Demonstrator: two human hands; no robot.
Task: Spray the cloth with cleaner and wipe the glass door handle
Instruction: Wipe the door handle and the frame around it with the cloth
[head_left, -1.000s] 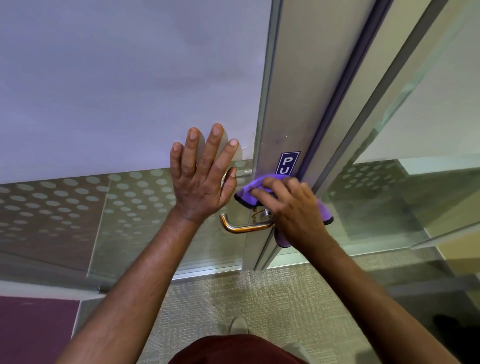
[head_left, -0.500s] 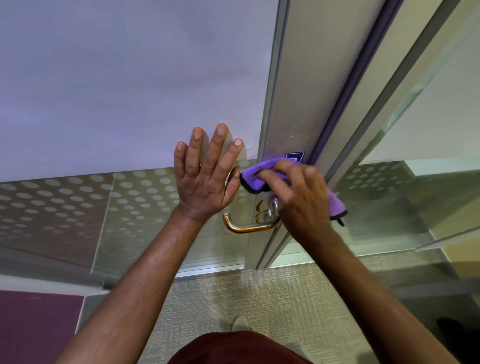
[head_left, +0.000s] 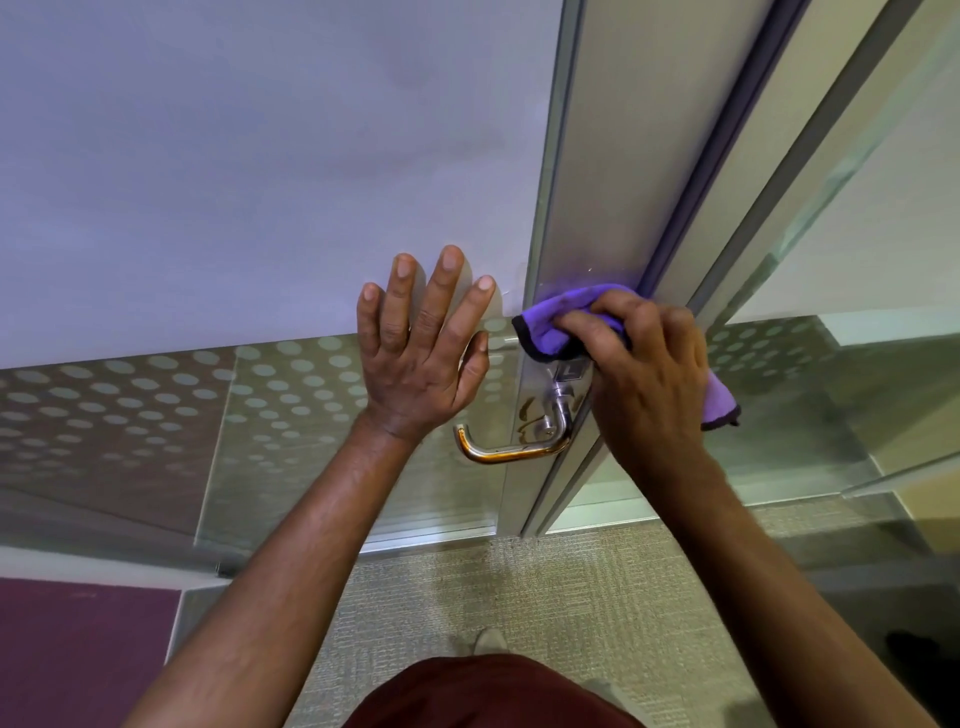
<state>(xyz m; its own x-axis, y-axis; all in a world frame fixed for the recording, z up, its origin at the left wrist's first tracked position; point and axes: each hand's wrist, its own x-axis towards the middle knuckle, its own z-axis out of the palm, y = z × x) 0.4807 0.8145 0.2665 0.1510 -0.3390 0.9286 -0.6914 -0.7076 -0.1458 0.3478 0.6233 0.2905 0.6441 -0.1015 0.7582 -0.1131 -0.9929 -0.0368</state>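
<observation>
The left hand (head_left: 415, 358) is lying flat against the glass door (head_left: 260, 182), its fingers spread wide apart and pointing upward, its grip open and holding nothing; the palm is pressing where the frosted upper part of the pane is meeting the band of pale dots (head_left: 291, 384) lower down. The right hand (head_left: 649, 374) is sitting just to the right of it, its grip closed around a purple cloth (head_left: 561, 325) with a dark stitched edge, the fingers curling over the bunched fabric and pushing it against the metal door frame (head_left: 587, 208). One end of the cloth is sticking out to the left of the fingers, and another corner is hanging out past the far side of the hand, toward the right. The cloth is resting on the frame directly above the door handle (head_left: 519, 449), not on the lever itself; a small part of a label is showing on the frame just below the cloth, too hidden to read. The handle is a curved metal lever reaching left from the frame, below the left hand's thumb and apart from it, glinting amber along its lower edge. Both bare forearms are reaching up from the bottom of the view. Beneath them, beige carpet (head_left: 467, 587) is covering the floor, with a dark red patch of flooring (head_left: 78, 654) at the lower left, and the person's dark red clothing (head_left: 488, 696) is showing at the bottom edge.
</observation>
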